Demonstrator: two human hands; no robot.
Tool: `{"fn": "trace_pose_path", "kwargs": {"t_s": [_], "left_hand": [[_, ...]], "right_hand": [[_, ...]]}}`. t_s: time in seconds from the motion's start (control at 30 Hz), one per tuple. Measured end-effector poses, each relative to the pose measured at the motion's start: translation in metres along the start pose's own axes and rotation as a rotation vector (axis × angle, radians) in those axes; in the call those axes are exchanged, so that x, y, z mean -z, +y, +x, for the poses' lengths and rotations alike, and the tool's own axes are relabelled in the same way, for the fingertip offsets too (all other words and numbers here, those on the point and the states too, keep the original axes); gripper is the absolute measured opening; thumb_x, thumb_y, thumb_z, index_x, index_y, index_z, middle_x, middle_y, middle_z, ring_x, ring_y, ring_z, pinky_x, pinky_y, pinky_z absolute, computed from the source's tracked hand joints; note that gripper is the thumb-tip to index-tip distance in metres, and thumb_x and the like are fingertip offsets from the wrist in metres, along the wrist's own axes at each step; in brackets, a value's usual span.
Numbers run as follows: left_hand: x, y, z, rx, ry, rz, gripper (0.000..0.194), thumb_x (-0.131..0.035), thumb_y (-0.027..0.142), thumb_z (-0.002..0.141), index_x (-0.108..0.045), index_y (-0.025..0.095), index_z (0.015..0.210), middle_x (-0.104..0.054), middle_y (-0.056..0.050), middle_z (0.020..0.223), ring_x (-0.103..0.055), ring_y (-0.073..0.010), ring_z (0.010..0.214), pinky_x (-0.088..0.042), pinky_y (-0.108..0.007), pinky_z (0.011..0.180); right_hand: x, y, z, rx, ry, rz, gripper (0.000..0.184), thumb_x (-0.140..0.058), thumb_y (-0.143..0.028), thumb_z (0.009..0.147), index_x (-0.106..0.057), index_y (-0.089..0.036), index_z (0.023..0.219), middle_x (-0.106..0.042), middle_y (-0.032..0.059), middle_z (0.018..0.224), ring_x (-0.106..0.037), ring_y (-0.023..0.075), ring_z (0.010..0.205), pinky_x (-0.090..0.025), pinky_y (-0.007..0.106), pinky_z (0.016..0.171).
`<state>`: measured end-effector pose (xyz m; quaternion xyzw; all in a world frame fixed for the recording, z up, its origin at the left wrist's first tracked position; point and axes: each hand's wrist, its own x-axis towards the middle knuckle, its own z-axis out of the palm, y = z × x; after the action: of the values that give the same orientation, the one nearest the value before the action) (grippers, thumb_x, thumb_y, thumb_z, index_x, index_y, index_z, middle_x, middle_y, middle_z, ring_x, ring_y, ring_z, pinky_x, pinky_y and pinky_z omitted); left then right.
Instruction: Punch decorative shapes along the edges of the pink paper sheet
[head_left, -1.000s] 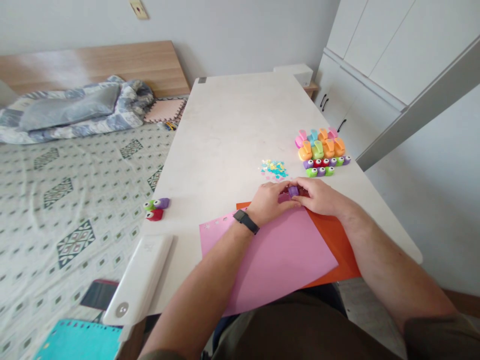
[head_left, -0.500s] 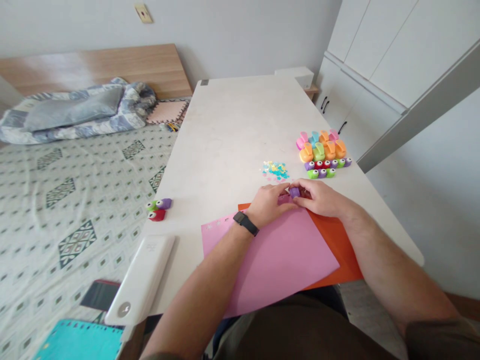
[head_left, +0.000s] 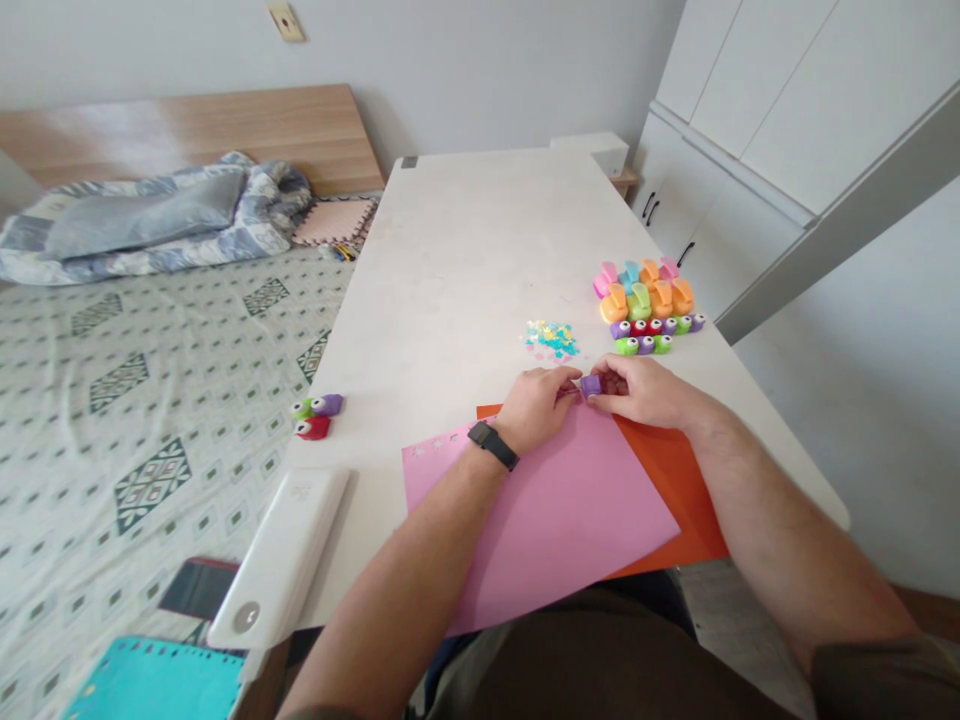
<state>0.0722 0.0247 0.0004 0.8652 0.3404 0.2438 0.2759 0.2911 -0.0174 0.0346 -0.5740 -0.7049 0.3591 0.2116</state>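
Between the fingers of my right hand (head_left: 637, 390) is a small purple craft punch (head_left: 591, 386), at the far edge of a pink sheet of paper (head_left: 562, 510). My left hand (head_left: 536, 405), with a black watch on the wrist, pinches that same edge just left of the punch. Star-like holes run along the sheet's far left edge. Under the pink sheet lies an orange sheet (head_left: 671, 490), showing at the right and at the far left corner. Beyond my hands is a little pile of blue, yellow and pink paper cutouts (head_left: 551, 340).
Several colourful punches (head_left: 649, 305) stand in rows on the right of the white table (head_left: 465, 250). Three small punches (head_left: 316, 415) sit at its left edge, near a long white device (head_left: 281, 560). A phone (head_left: 199, 588) and a turquoise sheet (head_left: 154, 680) lie on the bed.
My left thumb has drawn back toward the fingers, away from the punch. The purple punch has shifted very slightly; the paper stays in place.
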Motion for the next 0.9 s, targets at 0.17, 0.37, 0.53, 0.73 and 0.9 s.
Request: {"fn": "trace_pose_path", "kwargs": {"t_s": [0.17,0.37,0.53,0.73,0.9], "left_hand": [[0.0017,0.0017,-0.0002,0.012,-0.001,-0.016,0.031,-0.059,0.015,0.091,-0.069,0.02,0.119,-0.079,-0.005,0.101,-0.073,-0.0209,0.094,-0.054,-0.034,0.092],[0.0033,0.0042,-0.0013,-0.051,-0.016,-0.018,0.042,-0.071,0.022,0.083,-0.064,0.022,0.125,-0.078,-0.004,0.104,-0.072,-0.022,0.095,-0.054,-0.034,0.09],[0.0026,0.0058,-0.0014,-0.114,-0.027,0.072,0.037,-0.069,0.037,0.091,-0.061,0.025,0.125,-0.076,-0.003,0.104,-0.071,-0.023,0.096,-0.051,-0.038,0.093],[0.0022,0.0076,-0.0031,-0.135,-0.027,0.132,0.036,-0.068,0.031,0.09,-0.059,0.025,0.125,-0.075,-0.003,0.105,-0.07,-0.023,0.098,-0.048,-0.039,0.097],[0.0038,0.0101,-0.003,-0.118,-0.034,0.146,0.036,-0.069,0.034,0.09,-0.059,0.023,0.123,-0.076,-0.004,0.103,-0.07,-0.0232,0.096,-0.048,-0.04,0.097]], "right_hand": [[-0.0002,-0.0057,-0.0009,-0.012,-0.027,0.006,0.023,-0.076,-0.036,0.078,-0.064,-0.022,0.092,-0.061,-0.0021,0.072,-0.054,0.0159,0.064,-0.041,0.029,0.057],[-0.0025,-0.0073,0.0,-0.022,-0.019,0.052,0.024,-0.077,-0.033,0.076,-0.064,-0.021,0.093,-0.058,-0.0029,0.073,-0.05,0.0146,0.064,-0.039,0.029,0.058],[-0.0023,-0.0081,0.0012,-0.025,-0.037,0.101,0.028,-0.079,-0.039,0.076,-0.067,-0.019,0.092,-0.059,-0.0016,0.075,-0.051,0.015,0.067,-0.039,0.03,0.06],[-0.0045,-0.0105,0.0014,-0.026,-0.046,0.122,0.024,-0.079,-0.035,0.076,-0.067,-0.02,0.09,-0.059,-0.0021,0.074,-0.05,0.0148,0.066,-0.038,0.03,0.061],[-0.0054,-0.0098,0.0021,-0.009,-0.051,0.132,0.02,-0.078,-0.032,0.076,-0.064,-0.02,0.086,-0.057,-0.0025,0.073,-0.049,0.0141,0.065,-0.037,0.029,0.059]]}}
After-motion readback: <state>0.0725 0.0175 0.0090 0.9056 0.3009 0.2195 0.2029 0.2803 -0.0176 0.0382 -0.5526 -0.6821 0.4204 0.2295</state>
